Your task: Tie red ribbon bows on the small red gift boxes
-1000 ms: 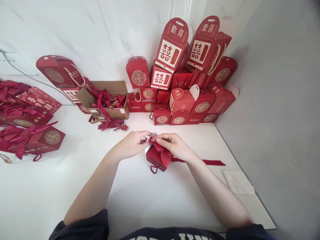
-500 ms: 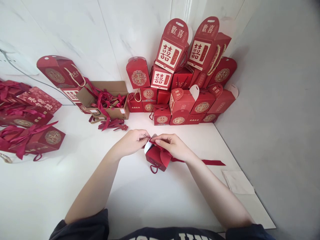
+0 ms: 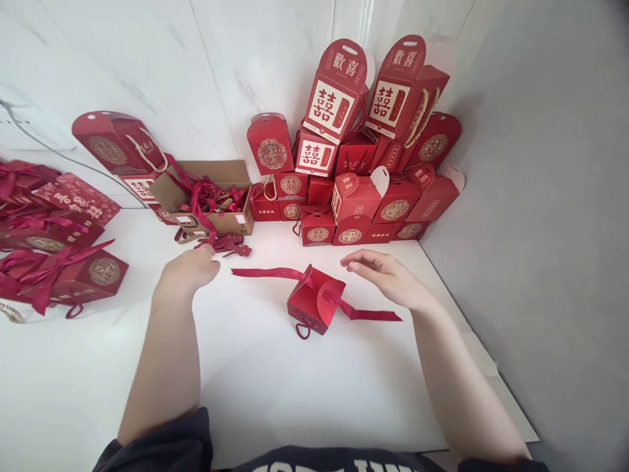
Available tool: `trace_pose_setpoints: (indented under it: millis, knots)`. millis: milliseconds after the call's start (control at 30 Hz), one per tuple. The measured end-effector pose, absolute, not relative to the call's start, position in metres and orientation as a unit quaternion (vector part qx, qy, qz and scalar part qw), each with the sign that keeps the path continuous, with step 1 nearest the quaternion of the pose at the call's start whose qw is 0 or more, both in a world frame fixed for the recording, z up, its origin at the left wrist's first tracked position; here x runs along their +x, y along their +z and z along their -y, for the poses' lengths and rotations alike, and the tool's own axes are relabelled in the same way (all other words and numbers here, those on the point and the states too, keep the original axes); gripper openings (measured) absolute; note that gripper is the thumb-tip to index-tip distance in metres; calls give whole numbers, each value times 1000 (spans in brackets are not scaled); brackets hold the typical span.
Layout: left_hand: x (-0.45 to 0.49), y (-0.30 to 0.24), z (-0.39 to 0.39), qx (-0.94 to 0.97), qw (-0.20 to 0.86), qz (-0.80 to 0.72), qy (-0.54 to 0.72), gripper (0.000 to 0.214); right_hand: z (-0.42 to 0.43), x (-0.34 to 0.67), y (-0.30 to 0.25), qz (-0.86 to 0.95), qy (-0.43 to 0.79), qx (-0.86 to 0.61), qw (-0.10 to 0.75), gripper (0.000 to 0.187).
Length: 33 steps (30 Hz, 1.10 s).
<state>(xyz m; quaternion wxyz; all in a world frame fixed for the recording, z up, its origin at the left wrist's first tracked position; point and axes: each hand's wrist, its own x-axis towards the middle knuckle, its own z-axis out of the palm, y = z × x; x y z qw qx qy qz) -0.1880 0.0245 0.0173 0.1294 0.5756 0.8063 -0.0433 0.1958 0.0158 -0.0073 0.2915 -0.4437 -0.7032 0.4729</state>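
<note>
A small red gift box (image 3: 314,301) sits on the white table between my hands, its curved flaps folded together on top. A dark red ribbon (image 3: 268,272) runs through the flaps, one tail lying to the left and the other to the right. My left hand (image 3: 187,270) is left of the box, beside the loose ribbon pile, with its fingers curled closed; what they hold, if anything, is hidden. The left ribbon tail ends just short of it. Right of the box, my right hand (image 3: 381,272) hovers with fingers loosely apart, holding nothing.
A cardboard box (image 3: 238,223) full of ribbons stands at the back, with loose red ribbon pieces (image 3: 228,244) before it. Stacked red gift boxes (image 3: 354,210) line the wall. Ribbon-tied boxes (image 3: 73,278) stand at left. A grey wall (image 3: 540,229) bounds the right.
Both hands have let go of the box and moved apart, left and right. The ribbon now passes through the flaps, with a tail spread out on the left as well.
</note>
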Motion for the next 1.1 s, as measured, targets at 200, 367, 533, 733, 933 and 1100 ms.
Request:
trace_pose_setpoints:
  millis: [200, 367, 533, 733, 933, 1100]
  knots:
    - [-119, 13, -17, 722, 320, -597, 144, 48, -2, 202, -42, 674, 508, -481, 236, 34]
    - [-84, -3, -17, 727, 455, -498, 130, 40, 12, 193, -57, 627, 600, -439, 233, 44]
    - [-82, -9, -16, 728, 484, -475, 101, 40, 17, 182, -63, 607, 640, -393, 259, 45]
    - [-84, -4, -15, 712, 498, -486, 93, 41, 19, 177, -66, 585, 675, -336, 298, 43]
    - [-88, 1, -16, 660, 560, -489, 103, 36, 21, 173, -69, 607, 637, -363, 307, 29]
    - [-91, 4, -19, 663, 538, -512, 88, 39, 19, 174, -71, 552, 686, -356, 315, 30]
